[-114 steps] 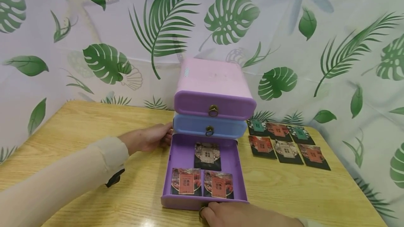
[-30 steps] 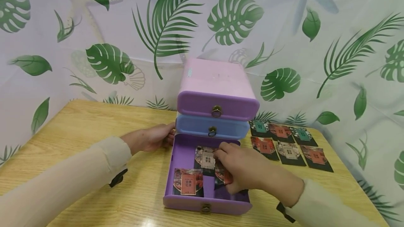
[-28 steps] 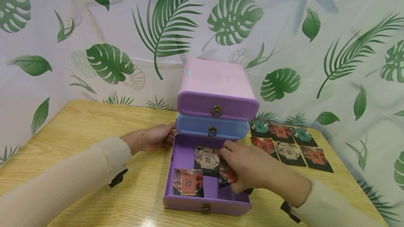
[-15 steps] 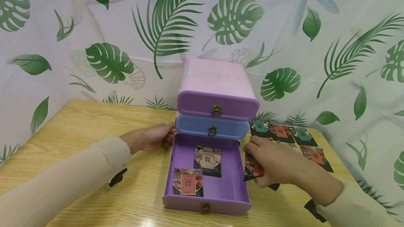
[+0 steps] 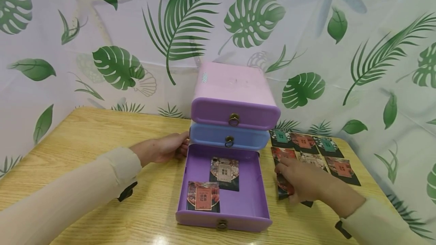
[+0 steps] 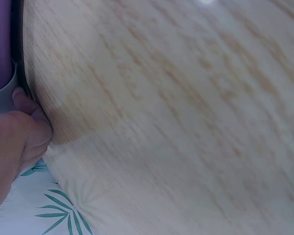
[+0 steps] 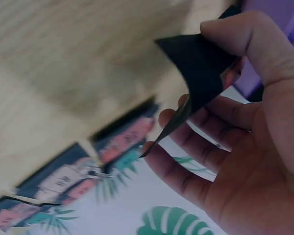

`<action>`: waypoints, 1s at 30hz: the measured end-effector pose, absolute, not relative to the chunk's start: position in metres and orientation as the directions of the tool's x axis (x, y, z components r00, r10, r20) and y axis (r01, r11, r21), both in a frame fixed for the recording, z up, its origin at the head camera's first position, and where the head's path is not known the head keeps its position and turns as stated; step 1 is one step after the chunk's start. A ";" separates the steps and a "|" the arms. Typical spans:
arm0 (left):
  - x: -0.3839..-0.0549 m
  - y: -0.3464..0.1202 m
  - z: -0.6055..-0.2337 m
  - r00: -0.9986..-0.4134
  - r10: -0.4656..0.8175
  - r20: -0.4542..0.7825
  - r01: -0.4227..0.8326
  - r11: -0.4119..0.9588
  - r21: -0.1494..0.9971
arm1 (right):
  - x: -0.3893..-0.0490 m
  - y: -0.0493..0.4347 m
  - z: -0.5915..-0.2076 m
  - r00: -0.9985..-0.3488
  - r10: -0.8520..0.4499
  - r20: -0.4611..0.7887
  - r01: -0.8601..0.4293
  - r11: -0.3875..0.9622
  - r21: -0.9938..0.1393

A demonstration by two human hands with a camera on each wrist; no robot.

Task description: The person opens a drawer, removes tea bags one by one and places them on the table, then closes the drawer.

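Observation:
My right hand pinches a bent dark-and-red tea sachet between thumb and fingers, just right of the drawer. In the right wrist view, the sachet's dark side bows between thumb and fingertips. The pulled-out purple bottom drawer holds two sachets: a red one at front left and a beige-labelled one behind it. My left hand rests against the left side of the drawer cabinet, its fingers loosely bent; their tips are partly hidden. The left wrist view shows this hand at the cabinet's edge.
Two rows of tea sachets lie on the wooden table, right of the cabinet; a beige one is partly behind my right hand. The blue middle drawer and purple top drawer are closed. A leaf-print cloth hangs behind.
My right hand has left the drawer's ring pull, lifted the red sachet from the drawer's front right and carried it rightward over the table. My left hand stays at the cabinet.

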State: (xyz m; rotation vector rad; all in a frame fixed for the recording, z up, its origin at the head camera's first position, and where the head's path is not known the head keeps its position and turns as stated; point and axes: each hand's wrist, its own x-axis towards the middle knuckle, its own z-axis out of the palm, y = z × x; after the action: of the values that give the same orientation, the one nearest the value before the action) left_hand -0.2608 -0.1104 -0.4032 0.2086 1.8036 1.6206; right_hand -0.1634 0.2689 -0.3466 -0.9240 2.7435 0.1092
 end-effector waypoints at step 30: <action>-0.261 -0.111 -0.402 -0.740 0.553 -0.383 -0.333 0.193 0.923 | -0.169 0.282 -0.349 -0.788 -0.587 -0.187 -0.576 0.810 -0.110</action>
State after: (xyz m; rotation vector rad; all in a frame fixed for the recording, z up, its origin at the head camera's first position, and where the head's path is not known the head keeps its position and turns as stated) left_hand -0.2605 -0.1106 -0.4025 0.2070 1.7797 1.6306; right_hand -0.1693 0.2817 -0.3493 -0.9059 2.7835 -0.0695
